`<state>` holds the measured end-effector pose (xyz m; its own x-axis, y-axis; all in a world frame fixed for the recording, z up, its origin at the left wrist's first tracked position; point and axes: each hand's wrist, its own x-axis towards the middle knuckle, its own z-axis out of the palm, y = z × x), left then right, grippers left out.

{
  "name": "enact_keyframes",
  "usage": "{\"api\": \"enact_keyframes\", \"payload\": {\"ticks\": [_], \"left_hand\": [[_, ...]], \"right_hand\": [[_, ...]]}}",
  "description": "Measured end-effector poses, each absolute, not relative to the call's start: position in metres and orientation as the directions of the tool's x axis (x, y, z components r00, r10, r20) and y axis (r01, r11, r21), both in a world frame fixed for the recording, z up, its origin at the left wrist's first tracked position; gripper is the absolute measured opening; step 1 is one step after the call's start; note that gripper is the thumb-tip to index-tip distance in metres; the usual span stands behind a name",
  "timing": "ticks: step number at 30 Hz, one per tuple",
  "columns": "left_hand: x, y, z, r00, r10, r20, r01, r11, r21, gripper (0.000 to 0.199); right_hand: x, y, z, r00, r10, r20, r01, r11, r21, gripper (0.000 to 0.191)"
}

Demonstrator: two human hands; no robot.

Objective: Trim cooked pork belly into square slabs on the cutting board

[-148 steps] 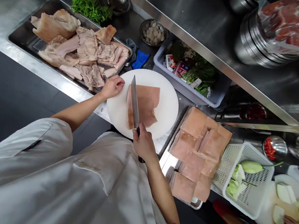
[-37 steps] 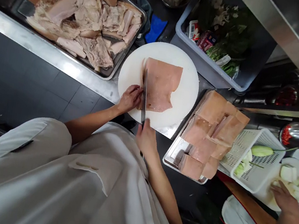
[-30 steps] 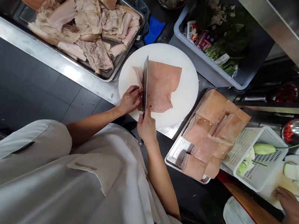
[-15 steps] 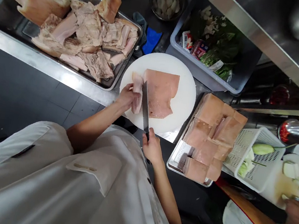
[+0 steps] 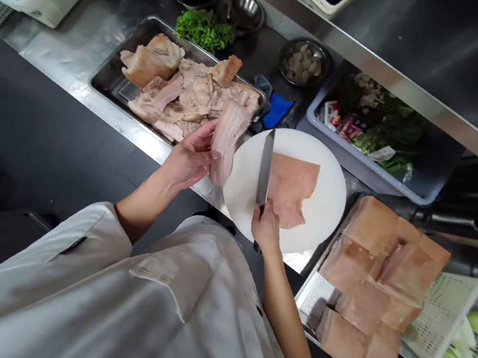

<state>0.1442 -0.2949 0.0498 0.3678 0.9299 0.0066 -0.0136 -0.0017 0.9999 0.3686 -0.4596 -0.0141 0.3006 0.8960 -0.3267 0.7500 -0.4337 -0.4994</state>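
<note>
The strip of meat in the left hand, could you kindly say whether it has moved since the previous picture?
Yes: against the white cutting board, the strip has moved left, toward the tray.

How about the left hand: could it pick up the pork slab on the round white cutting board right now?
Probably not easily: the left hand holds a pork strip, and the knife in the right hand lies between that hand and the pork slab.

The white short-sleeved jacket (image 5: 110, 321) has dark buttons (image 5: 259, 311) and a chest pocket (image 5: 177, 277).
</note>
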Motion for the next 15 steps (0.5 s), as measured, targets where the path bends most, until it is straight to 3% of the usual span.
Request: {"api": "enact_keyframes", "payload": {"ticks": [6, 10, 15], "left_hand": [[0.128, -0.305, 0.067, 0.241, 0.965, 0.102, 0.091, -0.127, 0.988, 0.066], [0.125, -0.293, 0.062, 0.203, 0.974, 0.096, 0.054, -0.109, 0.993, 0.057], [0.111, -0.226, 0.019, 0.098, 0.995, 0.024, -0.110, -0.013, 0.994, 0.047]], "right_hand": [[0.369, -0.466, -0.015, 0.331, 0.892, -0.309, 0.758, -0.446, -0.476, 0.052], [0.367, -0.463, -0.014, 0.322, 0.898, -0.301, 0.742, -0.437, -0.509, 0.048], [0.371, -0.473, -0.005, 0.364, 0.841, -0.400, 0.509, -0.539, -0.671, 0.035]]}}
